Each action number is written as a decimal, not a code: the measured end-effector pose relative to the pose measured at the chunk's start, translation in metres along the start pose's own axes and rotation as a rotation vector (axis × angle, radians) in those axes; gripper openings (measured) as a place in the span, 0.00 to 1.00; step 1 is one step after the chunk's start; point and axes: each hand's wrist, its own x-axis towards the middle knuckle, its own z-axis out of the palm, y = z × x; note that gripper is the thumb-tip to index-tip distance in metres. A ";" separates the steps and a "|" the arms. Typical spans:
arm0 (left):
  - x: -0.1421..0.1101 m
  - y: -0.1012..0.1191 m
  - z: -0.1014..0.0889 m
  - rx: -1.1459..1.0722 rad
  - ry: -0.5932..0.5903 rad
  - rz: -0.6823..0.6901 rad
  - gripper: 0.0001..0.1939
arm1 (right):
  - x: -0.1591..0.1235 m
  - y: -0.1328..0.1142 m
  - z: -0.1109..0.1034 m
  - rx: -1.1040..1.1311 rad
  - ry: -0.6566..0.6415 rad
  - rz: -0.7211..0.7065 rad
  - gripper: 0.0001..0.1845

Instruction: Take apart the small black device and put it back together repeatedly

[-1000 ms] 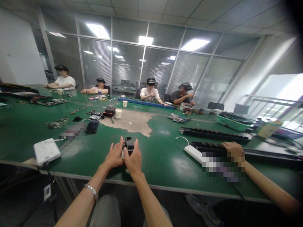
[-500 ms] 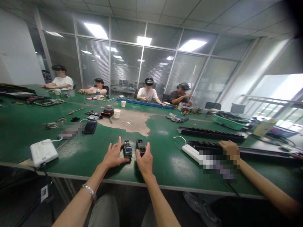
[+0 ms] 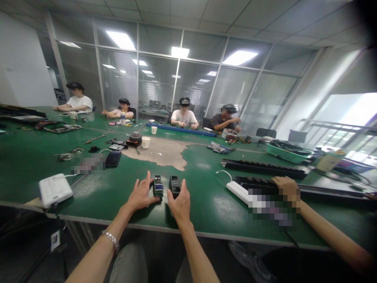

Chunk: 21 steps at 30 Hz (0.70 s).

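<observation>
My left hand (image 3: 141,194) is at the near left side of a small green circuit board module (image 3: 158,186) with a blue part on it. Its thumb lies along the module's near end, other fingers along the left side, the index finger raised. To the right, my right hand (image 3: 180,200) has its thumb and fingers on either side of a narrow black plastic casing (image 3: 174,184) with openings in its top. Module and casing are side by side, a small gap apart. How firmly each hand grips is hard to see.
A white adapter box (image 3: 55,190) and a dark phone (image 3: 113,158) lie left. At right are a white power strip (image 3: 237,190), long black rails (image 3: 265,168) and another person's hand (image 3: 285,188). Paper cups (image 3: 145,142) stand ahead; several people sit across the green table (image 3: 200,220).
My hands, the module and the casing are almost unmoved; the casing tilts slightly differently. Across the table, the middle person's hands have drawn closer together.
</observation>
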 end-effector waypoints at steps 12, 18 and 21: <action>0.000 0.000 -0.001 -0.006 -0.021 -0.018 0.62 | 0.004 -0.013 -0.009 0.105 -0.040 0.072 0.41; -0.001 0.001 -0.002 -0.011 -0.017 -0.015 0.60 | 0.018 -0.053 -0.012 0.294 -0.028 0.012 0.40; -0.002 0.003 -0.004 -0.019 -0.015 -0.009 0.58 | 0.021 -0.066 -0.004 0.307 -0.076 0.008 0.41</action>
